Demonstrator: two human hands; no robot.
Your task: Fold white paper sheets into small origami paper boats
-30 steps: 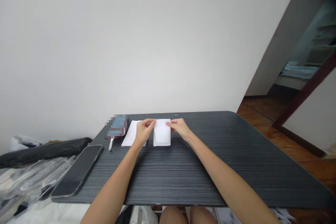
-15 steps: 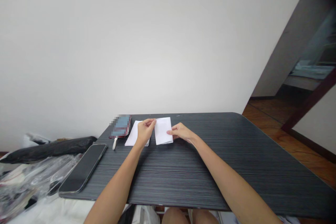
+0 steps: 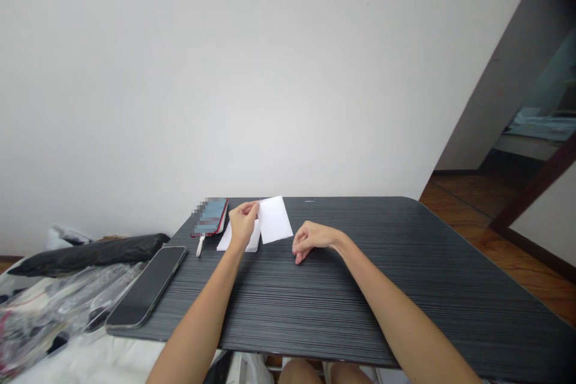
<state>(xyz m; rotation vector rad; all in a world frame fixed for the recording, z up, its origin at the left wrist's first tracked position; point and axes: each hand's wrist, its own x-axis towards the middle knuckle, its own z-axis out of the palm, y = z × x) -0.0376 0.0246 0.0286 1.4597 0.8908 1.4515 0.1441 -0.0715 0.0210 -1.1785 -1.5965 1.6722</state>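
My left hand (image 3: 243, 221) pinches a folded white paper (image 3: 275, 220) by its left edge, between thumb and fingers. The paper is tilted and appears held just above the dark table. Under and beside that hand lies another white paper (image 3: 252, 240), partly covered by the hand and the held sheet. To the right, my right hand (image 3: 310, 239) is apart from the paper, with its fingers curled downward and pressed together. Nothing shows in those fingers.
A blue booklet (image 3: 211, 217) with red edging lies at the table's back left, a white strap or pen-like piece (image 3: 200, 246) before it. The phone (image 3: 146, 288) rests along the left edge of the black table (image 3: 405, 276). Plastic-wrapped goods (image 3: 76, 288) crowd the left side.
My right hand has let go of the paper's right edge and moved slightly down, its fingers curling. The held paper has turned and shifted a little left with my left hand.
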